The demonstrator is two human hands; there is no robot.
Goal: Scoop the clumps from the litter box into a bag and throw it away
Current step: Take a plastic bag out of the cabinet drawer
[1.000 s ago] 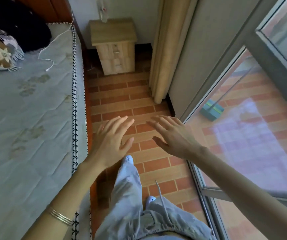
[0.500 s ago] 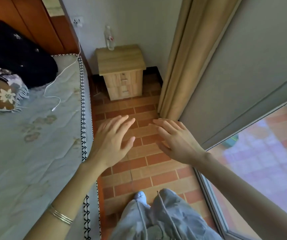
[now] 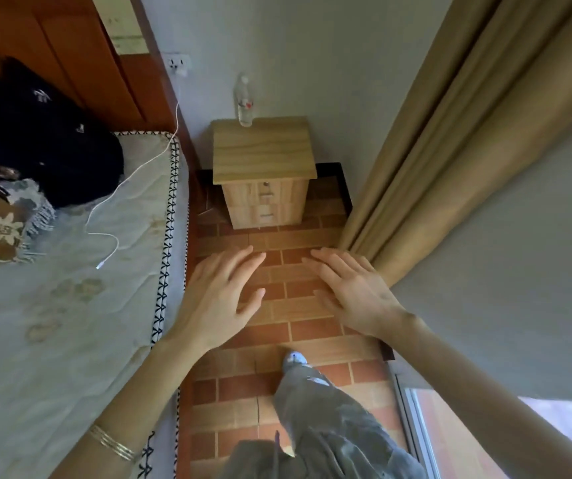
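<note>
No litter box, scoop or bag shows in the head view. My left hand is held out flat over the brick-patterned floor, palm down, fingers straight and slightly spread, holding nothing. My right hand hovers beside it in the same flat pose, fingers pointing toward the left hand, also holding nothing. A thin bracelet sits on my left wrist.
A bed with a pale mattress fills the left side, with dark clothing, a patterned cushion and a white cable on it. A small wooden nightstand with a water bottle stands ahead against the wall. A tan curtain and glass door lie right.
The view has tilted up and forward along the narrow floor strip; the nightstand is nearer and the glass door has slid out to the lower right. Both hands stay flat and empty.
</note>
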